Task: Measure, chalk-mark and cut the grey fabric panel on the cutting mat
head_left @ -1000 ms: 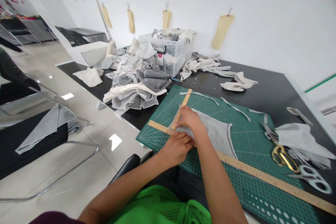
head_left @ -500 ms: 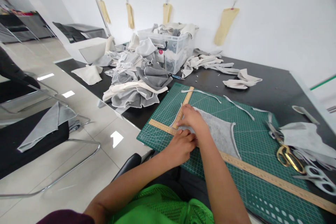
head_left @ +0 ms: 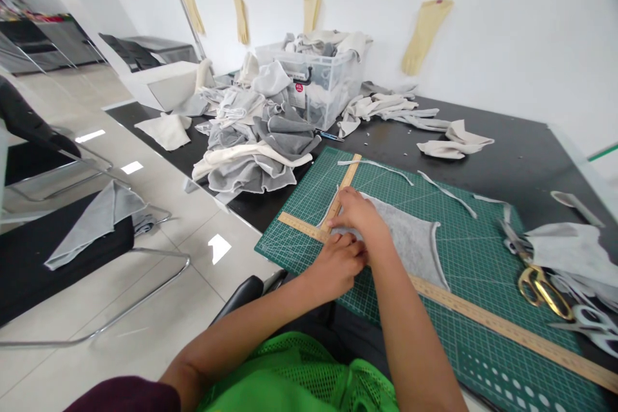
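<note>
A grey cloth piece lies on the green cutting mat. Along its near edge runs a long wooden ruler, and a shorter wooden ruler crosses it near the left end. My left hand presses on the long ruler close to the crossing, its fingers bent together. Just beyond it, my right hand grips the short ruler, thumb near its lower end. Both palms face down, and part of the cloth is hidden beneath my right hand and forearm.
Gold-handled scissors and white-handled scissors lie at the right beside grey scraps. A cloth pile and a clear plastic bin stand at the back left. Thin strips lie on the mat.
The view has shifted slightly, so the scene sits a little differently in the frame. Both hands stay at the crossing of the rulers.
</note>
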The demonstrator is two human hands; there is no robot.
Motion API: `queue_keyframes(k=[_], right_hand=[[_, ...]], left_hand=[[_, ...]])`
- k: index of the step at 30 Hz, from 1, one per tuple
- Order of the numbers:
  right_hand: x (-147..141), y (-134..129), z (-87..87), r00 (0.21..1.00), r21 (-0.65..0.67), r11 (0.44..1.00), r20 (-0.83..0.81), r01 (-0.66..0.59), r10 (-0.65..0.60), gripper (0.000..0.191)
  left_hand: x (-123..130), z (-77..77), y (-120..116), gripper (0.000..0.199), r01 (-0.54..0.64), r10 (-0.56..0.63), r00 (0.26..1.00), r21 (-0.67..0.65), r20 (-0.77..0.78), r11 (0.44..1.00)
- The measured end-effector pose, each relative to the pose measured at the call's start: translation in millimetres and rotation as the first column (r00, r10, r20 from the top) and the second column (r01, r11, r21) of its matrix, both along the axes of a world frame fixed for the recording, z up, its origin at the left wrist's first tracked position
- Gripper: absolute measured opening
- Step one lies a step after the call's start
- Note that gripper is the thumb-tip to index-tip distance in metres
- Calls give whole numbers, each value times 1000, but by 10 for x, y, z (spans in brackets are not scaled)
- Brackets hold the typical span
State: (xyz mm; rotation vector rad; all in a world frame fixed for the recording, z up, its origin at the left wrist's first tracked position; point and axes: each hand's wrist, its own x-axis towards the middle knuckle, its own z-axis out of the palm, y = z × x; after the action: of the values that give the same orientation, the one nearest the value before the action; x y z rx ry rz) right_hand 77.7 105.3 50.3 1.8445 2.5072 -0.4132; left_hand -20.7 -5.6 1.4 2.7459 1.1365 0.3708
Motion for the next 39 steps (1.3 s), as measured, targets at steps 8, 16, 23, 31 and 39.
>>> queue_keyframes(k=[8, 16, 23, 31, 39], right_hand=[[28, 28, -64, 999, 12, 999, -25, -29, 29, 66], [22, 7, -36, 999, 3, 999, -7, -35, 35, 61], [64, 30, -106, 999, 25, 998, -8, -50, 50, 62], [89, 37, -131, 998, 39, 997, -9, -66, 66, 64], [191, 68, -244, 993, 23, 993, -21, -113, 113, 75]], left_hand=[[135, 53, -26, 27, -94, 94, 995, 26, 25, 995], [216, -14, -40, 21, -173, 172, 985, 38, 30, 984], [219, -51, -5, 23, -179, 178, 982, 17, 66, 984], [190, -14, 1, 25, -165, 165, 981, -1, 104, 986], [178, -36, 4, 21, -180, 178, 974, -1, 137, 984]])
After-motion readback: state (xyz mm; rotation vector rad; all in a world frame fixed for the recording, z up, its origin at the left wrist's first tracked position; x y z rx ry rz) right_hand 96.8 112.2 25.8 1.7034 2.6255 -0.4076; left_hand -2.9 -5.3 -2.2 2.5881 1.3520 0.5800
